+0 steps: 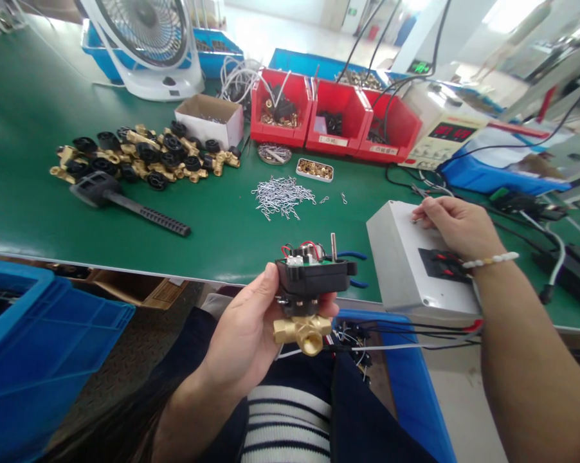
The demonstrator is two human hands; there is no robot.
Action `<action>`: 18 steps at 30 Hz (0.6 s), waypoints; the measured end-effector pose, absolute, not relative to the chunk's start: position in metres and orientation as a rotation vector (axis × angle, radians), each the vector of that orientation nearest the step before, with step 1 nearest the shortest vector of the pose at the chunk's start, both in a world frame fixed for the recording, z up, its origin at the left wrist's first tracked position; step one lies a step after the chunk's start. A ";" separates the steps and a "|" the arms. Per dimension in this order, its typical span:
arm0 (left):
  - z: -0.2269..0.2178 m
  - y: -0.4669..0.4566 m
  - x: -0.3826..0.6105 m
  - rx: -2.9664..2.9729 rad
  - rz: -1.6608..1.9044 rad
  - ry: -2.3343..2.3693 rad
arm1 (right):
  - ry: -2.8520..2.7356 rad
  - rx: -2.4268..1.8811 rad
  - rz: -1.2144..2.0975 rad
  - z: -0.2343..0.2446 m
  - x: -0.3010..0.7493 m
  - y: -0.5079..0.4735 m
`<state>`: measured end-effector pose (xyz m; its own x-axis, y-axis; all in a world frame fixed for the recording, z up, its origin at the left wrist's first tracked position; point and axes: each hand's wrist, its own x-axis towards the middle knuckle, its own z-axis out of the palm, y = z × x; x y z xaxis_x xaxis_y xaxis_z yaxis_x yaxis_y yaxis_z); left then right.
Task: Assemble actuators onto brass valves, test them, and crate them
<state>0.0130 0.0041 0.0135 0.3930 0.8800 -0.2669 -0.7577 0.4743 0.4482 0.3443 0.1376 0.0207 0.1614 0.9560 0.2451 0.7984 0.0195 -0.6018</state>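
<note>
My left hand (pixel 244 325) is closed around a motorized brass valve (pixel 302 331), held upright over my lap in front of the bench. Its black actuator housing (pixel 314 278) has no lid, so a circuit board, red wires and an upright metal shaft (pixel 334 246) show. The valve's brass body with its threaded ports faces me. My right hand (pixel 451 222) rests over a grey control box (pixel 398 257), thumb and fingers pinched at a small metal toggle switch (pixel 414 220) on its top. The fingers partly hide that switch.
Spring clips (pixel 283 196) lie in a pile mid-bench, near a small tray of brass nuts (pixel 315 170). Brass valve bodies (pixel 140 154) and a black mallet (pixel 130 206) lie left. Red bins (pixel 338 122), a fan (pixel 167 87) and a power supply (pixel 439 132) stand behind.
</note>
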 end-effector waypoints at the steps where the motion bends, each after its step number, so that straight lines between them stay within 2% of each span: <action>1: 0.014 0.004 0.013 0.267 1.052 0.507 | -1.666 -1.812 0.319 0.021 0.344 0.137; 18: 0.012 0.004 0.012 0.247 1.031 0.477 | -1.624 -1.892 0.337 0.024 0.340 0.136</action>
<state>0.0116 0.0042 0.0121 0.4243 0.8666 -0.2627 -0.7615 0.4985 0.4143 0.3398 0.1355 0.0243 0.2133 0.9572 0.1957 0.8002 -0.0562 -0.5972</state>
